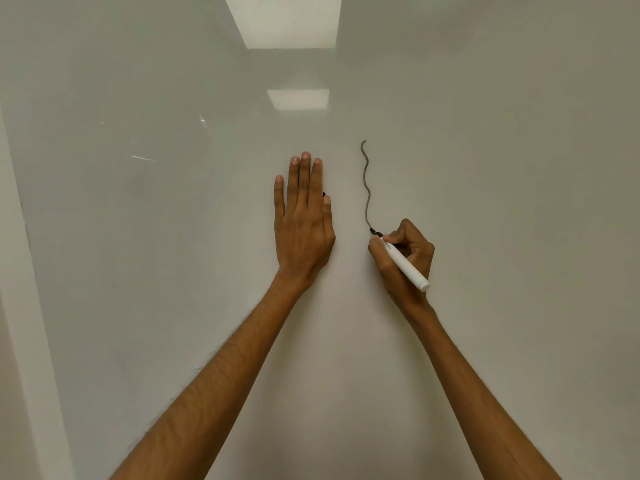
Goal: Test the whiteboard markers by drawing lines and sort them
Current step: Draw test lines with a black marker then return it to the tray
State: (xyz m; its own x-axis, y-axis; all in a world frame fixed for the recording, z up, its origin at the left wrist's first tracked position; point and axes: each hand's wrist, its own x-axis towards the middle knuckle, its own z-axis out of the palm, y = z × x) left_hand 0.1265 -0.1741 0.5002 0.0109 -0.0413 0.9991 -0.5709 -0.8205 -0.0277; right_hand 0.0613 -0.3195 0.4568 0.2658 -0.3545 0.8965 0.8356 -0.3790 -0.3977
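Forearms (214,375) reach up to the whiteboard (502,168), and the right hand (410,252) holds a marker (405,265) on it.

We see the left hand (301,223) lying flat on the board, fingers straight and close together, well away from the board's left edge. A small dark bit (324,194) shows beside its index finger; we cannot tell what it is. The right hand has its fingers curled tight round the white marker, whose dark tip touches the board at the lower end of a wavy grey line (366,181). This line runs up the board, near the left hand but apart from it. Two ceiling lights (282,20) are mirrored in the upper part of the board.
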